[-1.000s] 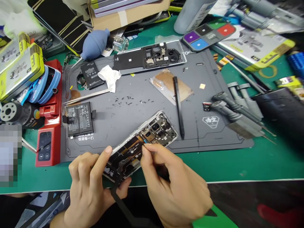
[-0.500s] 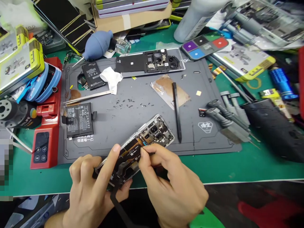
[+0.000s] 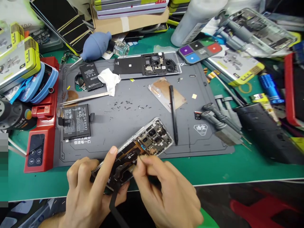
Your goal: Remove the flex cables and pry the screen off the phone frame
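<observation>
An opened smartphone [image 3: 152, 139] with bare camera modules, circuit board and orange-brown flex is held tilted above the front of the mat. My left hand [image 3: 87, 186] grips its lower end, index finger along the upper edge and thumb beneath. Over the middle of the phone, my right hand [image 3: 163, 186] pinches with thumb and index finger. A small dark piece shows at those fingertips, too hidden to name. A black strip [image 3: 115, 202] loops off the phone's lower part and hangs down between my hands.
On the grey mat [image 3: 133, 126] lie a battery [image 3: 76, 122], a second battery [image 3: 91, 76], tweezers [image 3: 85, 98], several screws [image 3: 128, 103], a black pry stick [image 3: 174, 114] and a phone cover part [image 3: 152, 65]. Screwdrivers [image 3: 220, 123] lie right; a blue air blower [image 3: 95, 47] sits behind.
My right hand has shifted slightly left and down along the phone, still pinching. The phone stays in my left hand. The whole view has moved a little.
</observation>
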{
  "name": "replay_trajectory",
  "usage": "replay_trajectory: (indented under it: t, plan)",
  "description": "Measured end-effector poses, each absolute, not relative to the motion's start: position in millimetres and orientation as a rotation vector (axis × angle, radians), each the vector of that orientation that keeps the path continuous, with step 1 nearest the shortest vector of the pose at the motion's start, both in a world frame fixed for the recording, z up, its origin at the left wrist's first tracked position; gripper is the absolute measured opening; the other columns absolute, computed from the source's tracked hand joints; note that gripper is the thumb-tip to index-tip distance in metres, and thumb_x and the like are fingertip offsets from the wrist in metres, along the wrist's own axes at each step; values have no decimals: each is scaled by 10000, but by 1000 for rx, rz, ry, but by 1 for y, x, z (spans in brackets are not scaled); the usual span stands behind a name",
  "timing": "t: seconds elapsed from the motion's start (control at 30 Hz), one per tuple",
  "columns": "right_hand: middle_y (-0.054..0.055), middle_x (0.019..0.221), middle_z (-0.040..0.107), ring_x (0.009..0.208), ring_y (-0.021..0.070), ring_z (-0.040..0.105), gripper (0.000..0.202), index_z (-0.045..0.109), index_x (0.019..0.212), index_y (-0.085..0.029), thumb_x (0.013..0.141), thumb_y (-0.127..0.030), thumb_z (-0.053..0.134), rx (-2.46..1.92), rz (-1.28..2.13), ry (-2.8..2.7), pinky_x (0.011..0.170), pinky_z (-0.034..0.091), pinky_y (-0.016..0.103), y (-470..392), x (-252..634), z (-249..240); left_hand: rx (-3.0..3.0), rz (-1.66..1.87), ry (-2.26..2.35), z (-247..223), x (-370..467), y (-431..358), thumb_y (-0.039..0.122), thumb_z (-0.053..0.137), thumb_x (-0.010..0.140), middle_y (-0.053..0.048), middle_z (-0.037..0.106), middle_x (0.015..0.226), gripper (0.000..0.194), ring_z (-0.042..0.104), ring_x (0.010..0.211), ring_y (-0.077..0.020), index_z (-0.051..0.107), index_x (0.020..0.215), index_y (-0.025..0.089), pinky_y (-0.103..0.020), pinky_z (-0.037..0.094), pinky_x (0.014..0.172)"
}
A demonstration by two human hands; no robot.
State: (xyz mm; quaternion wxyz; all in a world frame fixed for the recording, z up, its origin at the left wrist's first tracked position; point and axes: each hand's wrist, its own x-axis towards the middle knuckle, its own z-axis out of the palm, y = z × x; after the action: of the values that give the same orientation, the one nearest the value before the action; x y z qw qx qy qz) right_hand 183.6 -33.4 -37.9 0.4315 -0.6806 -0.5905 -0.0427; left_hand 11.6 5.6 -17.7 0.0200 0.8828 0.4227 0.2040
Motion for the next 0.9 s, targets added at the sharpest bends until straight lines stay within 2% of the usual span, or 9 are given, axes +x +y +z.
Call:
replay_trajectory:
  t: [0.1, 0.27, 0.37, 0.43, 0.53, 0.7, 0.9]
  plan:
    - [-72, 650, 631, 501, 84, 558, 172, 622, 990, -228, 1156, -221, 575, -1712, -3, -1519, 489, 472, 268, -32, 182, -27, 2785, 637, 1288, -20, 11, 6, 429, 623, 1134, -95, 521, 1074, 782, 528, 1034, -263, 289, 1791, 166, -396, 405, 1079]
    - [-71, 613, 616, 458, 92, 546, 256, 654, 977, -238, 1188, -310, 529, -1700, 33, -1530, 441, 424, 300, -35, 179, -24, 2764, 646, 1340, -28, 10, 4, 511, 664, 1107, -92, 530, 1069, 808, 543, 1047, -269, 344, 1780, 199, -409, 414, 1097]
    - [-49, 761, 728, 569, 81, 642, 40, 670, 1123, -215, 1132, -250, 655, -1684, 52, -1456, 543, 526, 234, -41, 177, -30, 2754, 667, 1362, -28, 11, 4, 470, 686, 1102, -92, 532, 1071, 793, 539, 1051, -272, 361, 1775, 206, -404, 413, 1095]
    - [-41, 830, 749, 629, 68, 663, 132, 659, 1189, -193, 1081, -205, 734, -1691, 79, -1389, 625, 569, 193, -43, 178, -33, 2761, 663, 1357, -26, 11, 3, 458, 697, 1095, -93, 529, 1073, 801, 536, 1061, -278, 361, 1775, 199, -397, 417, 1084]
    - [-73, 825, 718, 614, 29, 616, 188, 673, 1258, -193, 1083, -210, 739, -1715, 224, -1316, 656, 551, 130, -42, 183, -30, 2747, 659, 1351, -22, 12, 2, 442, 704, 1092, -85, 528, 1066, 809, 533, 1067, -275, 352, 1780, 204, -385, 424, 1070]
    - [-107, 797, 685, 603, 13, 593, 86, 704, 1150, -247, 1081, -211, 740, -1686, 409, -1280, 636, 516, 108, -36, 188, -23, 2722, 653, 1379, -24, 12, -1, 412, 745, 1066, -76, 541, 1084, 808, 550, 1099, -262, 389, 1766, 224, -381, 435, 1103]
    - [-70, 833, 717, 615, 34, 616, 126, 713, 1083, -222, 1039, -108, 745, -1663, 270, -1299, 622, 532, 152, -32, 181, -29, 2747, 659, 1367, -26, 11, 0, 437, 722, 1079, -77, 550, 1070, 789, 556, 1092, -266, 400, 1758, 196, -404, 436, 1087]
